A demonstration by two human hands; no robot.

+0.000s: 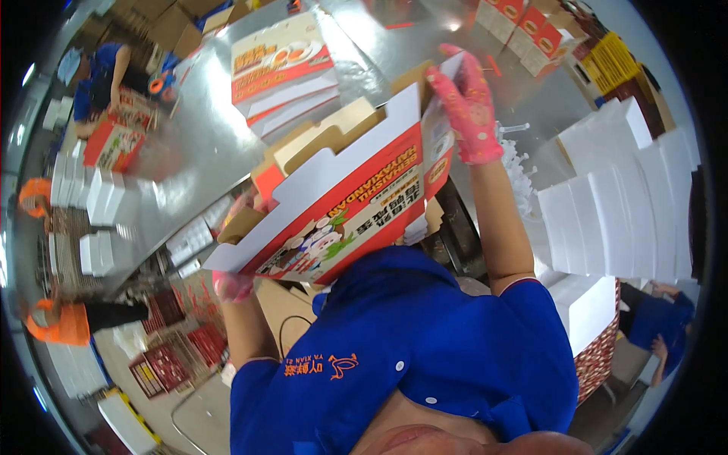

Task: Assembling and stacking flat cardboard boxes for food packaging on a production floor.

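Note:
A half-folded red and white printed cardboard carton [356,208] is held tilted in front of my chest. Its top is open, with brown and white flaps standing up along the far edge. My left hand [233,287], in a pink glove, grips its lower left end; part of that hand is hidden behind the cardboard. At the upper right end, my right hand [469,106], in a pink patterned glove, lies along the side panel, thumb at the edge. Beyond the carton, a stack of flat printed cartons [284,64] rests on the shiny metal table [201,114].
Tall stacks of white folded sheets [588,220] stand to my right, near white plastic pieces [516,171]. Finished red and white boxes [523,34] and a yellow crate [609,64] are far right. Co-workers [102,76] stand left and right; red crates [163,368] sit on the left floor.

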